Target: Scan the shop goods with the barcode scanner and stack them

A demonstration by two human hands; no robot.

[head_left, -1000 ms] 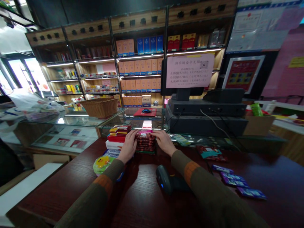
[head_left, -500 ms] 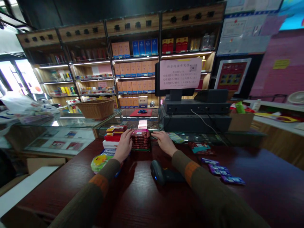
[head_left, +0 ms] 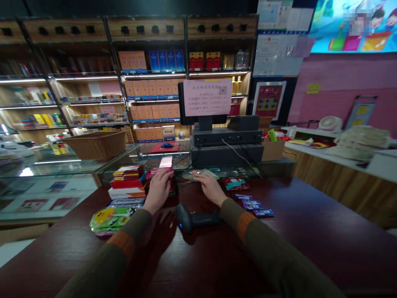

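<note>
My left hand [head_left: 159, 187] lies curled over a stack of dark red packets [head_left: 170, 170] at the far edge of the dark wooden counter [head_left: 310, 231]; the hand hides most of the stack. Off to the right, apart from the stack, my right hand [head_left: 210, 187] rests flat with fingers stretched toward a small green packet [head_left: 203, 172] on the glass ledge. It holds nothing. Left of the hand-covered stack stands a pile of red, white and coloured flat boxes [head_left: 127, 182].
A black barcode scanner [head_left: 190, 217] lies between my forearms. A yellow cartoon packet [head_left: 107, 217] sits at the left, purple packets [head_left: 254, 205] and a red-teal packet [head_left: 234, 183] at the right. Behind are a till with monitor [head_left: 206, 99], a wicker basket [head_left: 96, 145] and stocked shelves.
My right hand has left the red stack and moved right toward the glass ledge. My left hand stays on the stack. The view has swung to the right.
</note>
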